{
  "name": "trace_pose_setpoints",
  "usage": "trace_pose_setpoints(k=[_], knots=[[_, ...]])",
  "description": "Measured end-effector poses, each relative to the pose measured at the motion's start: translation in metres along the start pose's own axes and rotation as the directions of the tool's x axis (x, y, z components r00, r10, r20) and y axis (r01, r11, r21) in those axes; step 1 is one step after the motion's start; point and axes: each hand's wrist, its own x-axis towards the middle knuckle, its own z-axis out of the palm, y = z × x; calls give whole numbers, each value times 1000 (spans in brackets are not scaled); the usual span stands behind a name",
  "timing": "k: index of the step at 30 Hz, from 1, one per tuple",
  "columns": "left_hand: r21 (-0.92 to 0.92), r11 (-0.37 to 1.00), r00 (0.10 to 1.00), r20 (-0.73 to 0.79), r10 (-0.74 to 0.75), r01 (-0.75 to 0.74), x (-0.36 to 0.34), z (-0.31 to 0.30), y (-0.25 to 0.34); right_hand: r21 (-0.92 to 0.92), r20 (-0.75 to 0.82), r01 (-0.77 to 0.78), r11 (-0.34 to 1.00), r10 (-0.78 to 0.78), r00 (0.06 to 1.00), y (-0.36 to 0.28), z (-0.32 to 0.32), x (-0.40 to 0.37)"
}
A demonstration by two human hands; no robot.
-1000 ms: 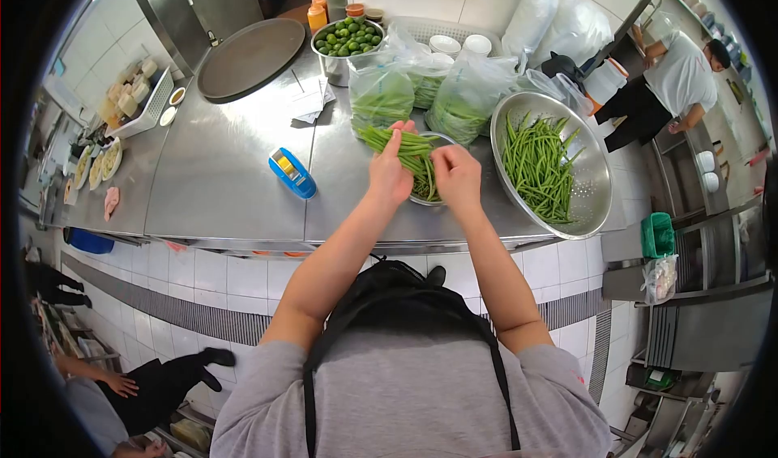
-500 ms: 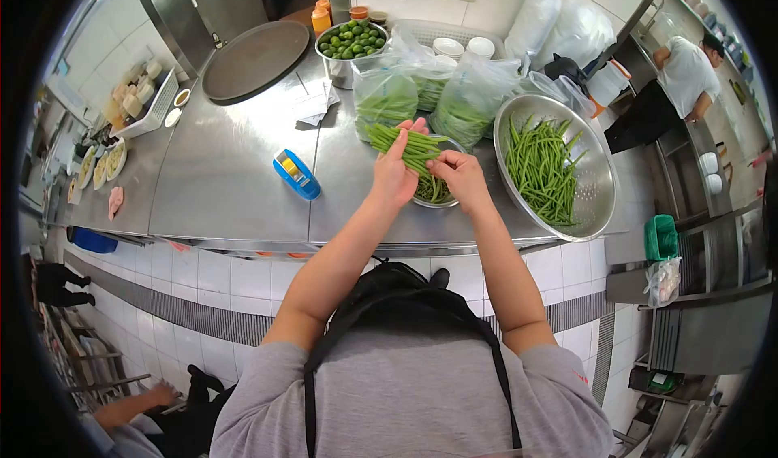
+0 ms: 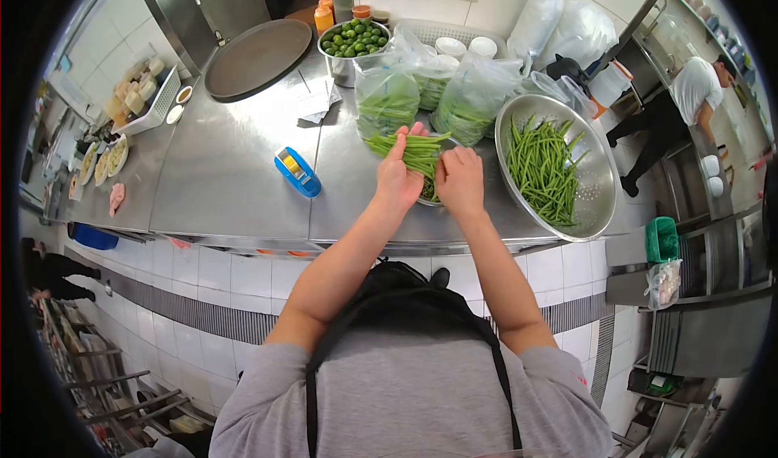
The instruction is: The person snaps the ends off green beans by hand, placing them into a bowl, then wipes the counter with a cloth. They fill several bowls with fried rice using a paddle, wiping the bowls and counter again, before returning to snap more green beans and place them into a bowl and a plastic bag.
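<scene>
A bunch of green beans (image 3: 415, 152) lies across my left hand (image 3: 399, 174), its thumb closed over them. My right hand (image 3: 460, 181) is at the right ends of the beans, fingers curled downward; whatever they pinch is hidden. Beneath both hands stands a small metal bowl (image 3: 455, 143), partly covered, with green bits in it. On the right, a large steel colander (image 3: 598, 184) holds many loose green beans (image 3: 541, 170). Clear plastic bags of green beans (image 3: 387, 102) stand just behind my hands.
A blue tape dispenser (image 3: 298, 173) sits left of my hands on the steel counter (image 3: 231, 162). Farther back are a round brown tray (image 3: 258, 59), a pot of green limes (image 3: 354, 40) and white bowls (image 3: 450, 47). At the far right another person (image 3: 689, 93) leans over a counter.
My right hand has turned knuckles-up and shifted slightly right along the bean ends. The person at right has stepped and bent; the person at lower left has mostly left view.
</scene>
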Motion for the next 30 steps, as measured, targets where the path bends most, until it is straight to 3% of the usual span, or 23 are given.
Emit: trace_pose_setpoints(k=[2,3,4,5,6,8,11,15,17,18,20,21,23,27,29,30], knots=[[46,999,1000,8,25,-25,0,-4,2,-369,203,163,915,-92,975,8,-3,-1],[59,997,999,17,38,-39,1,-4,3,-371,199,166,914,-96,975,11,-3,-1],[71,996,998,23,54,-56,3,-5,4,-115,172,-67,991,86,981,9,-3,0],[71,996,998,19,57,-58,3,-7,5,153,198,-301,941,269,942,7,-3,-2],[71,996,998,17,62,-63,6,-8,5,155,200,-302,941,269,942,6,-5,-2],[71,995,998,16,63,-64,8,-7,6,326,284,-297,898,207,936,-7,-17,6],[119,990,997,23,76,-78,5,-4,4,246,383,-231,941,125,915,-11,-22,9],[127,989,995,60,74,-81,1,1,3,153,356,-80,985,20,934,-11,-18,9],[129,988,995,65,75,-83,-2,1,-2,113,131,-65,992,50,990,-14,-11,8],[147,982,992,65,107,-116,-5,1,-6,112,132,-65,992,50,990,-13,-7,7],[165,975,988,66,140,-149,-8,0,-11,94,77,-273,957,267,961,-7,2,3],[136,979,988,59,146,-152,-8,-1,-11,96,76,-271,958,264,961,-3,4,1],[105,981,986,51,157,-161,-3,-9,-8,174,219,-517,838,479,850,4,3,-2],[-3,992,992,8,126,-126,10,-13,9,271,214,-487,830,441,871,7,0,-8],[-21,994,994,-5,111,-111,11,-14,10,287,342,-402,869,299,891,0,-6,-6],[-22,994,994,6,106,-106,11,-14,8,285,338,-405,869,305,890,-4,-8,-5]])
